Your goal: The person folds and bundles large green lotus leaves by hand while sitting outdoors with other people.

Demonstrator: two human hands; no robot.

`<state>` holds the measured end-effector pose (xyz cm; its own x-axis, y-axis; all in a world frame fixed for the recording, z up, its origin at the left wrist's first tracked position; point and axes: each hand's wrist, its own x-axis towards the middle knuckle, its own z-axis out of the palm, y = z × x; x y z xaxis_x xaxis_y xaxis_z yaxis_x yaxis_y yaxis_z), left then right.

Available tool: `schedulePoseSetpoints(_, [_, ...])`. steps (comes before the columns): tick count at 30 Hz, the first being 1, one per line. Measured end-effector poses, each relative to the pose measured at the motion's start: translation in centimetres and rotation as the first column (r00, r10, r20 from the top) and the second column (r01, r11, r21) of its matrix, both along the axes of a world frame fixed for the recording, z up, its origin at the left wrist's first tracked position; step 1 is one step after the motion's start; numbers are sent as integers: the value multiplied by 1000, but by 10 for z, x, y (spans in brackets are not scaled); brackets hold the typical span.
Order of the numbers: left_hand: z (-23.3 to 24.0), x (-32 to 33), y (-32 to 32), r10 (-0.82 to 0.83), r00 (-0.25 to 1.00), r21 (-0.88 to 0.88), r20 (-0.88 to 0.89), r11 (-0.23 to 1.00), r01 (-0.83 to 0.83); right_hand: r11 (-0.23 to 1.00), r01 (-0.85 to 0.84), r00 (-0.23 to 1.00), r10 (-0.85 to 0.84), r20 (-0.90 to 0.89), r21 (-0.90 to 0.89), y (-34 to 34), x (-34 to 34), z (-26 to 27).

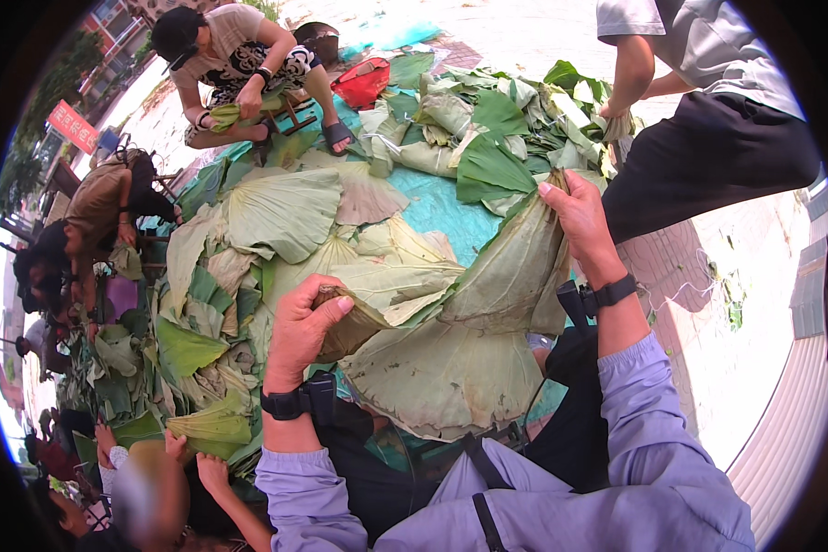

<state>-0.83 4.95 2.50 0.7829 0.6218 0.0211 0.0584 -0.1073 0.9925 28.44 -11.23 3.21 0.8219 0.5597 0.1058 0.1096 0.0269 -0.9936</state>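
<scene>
A large dried lotus leaf (448,376) is spread out before me, held by its edge from both sides. My left hand (307,324) pinches a curled brownish edge between thumb and fingers. Higher and to the right, my right hand (579,210) grips another part of the rim, with the leaf hanging in folds between the two. Its lower part fans out above my lap, pale green with brown specks. Just beyond lies a heap of loose, flattened lotus leaves (283,214). A greener leaf (493,169) shows behind my right fingertips.
A teal tarp (448,210) lies under the leaves. Bundled leaves (448,114) are piled at the back, near a red bag (362,83). One person (241,69) sits on a low stool; another (717,103) bends at the right. More people (103,207) work along the left.
</scene>
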Motion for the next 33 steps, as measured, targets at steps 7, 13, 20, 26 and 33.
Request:
schedulePoseSetpoints(7, [-3,-6,12,192,979,164,-69,970,-179,961,276,897,-263,355,13,-27,21,10])
schedulePoseSetpoints(13, [-9,-2,15,483,872,351,84,804,-479,905,404,814,-422,398,134,-41,14,20])
schedulePoseSetpoints(20, [-35,28,0,257,904,425,342,815,-393,865,271,959,-282,-38,423,-19,1,24])
schedulePoseSetpoints(26, [-90,52,-44,-478,767,331,-428,707,626,891,90,987,-19,-161,445,-1,-16,14])
schedulePoseSetpoints(33, [-80,62,-60,-328,936,-281,-126,917,284,900,-436,840,417,348,-24,16,-81,-31])
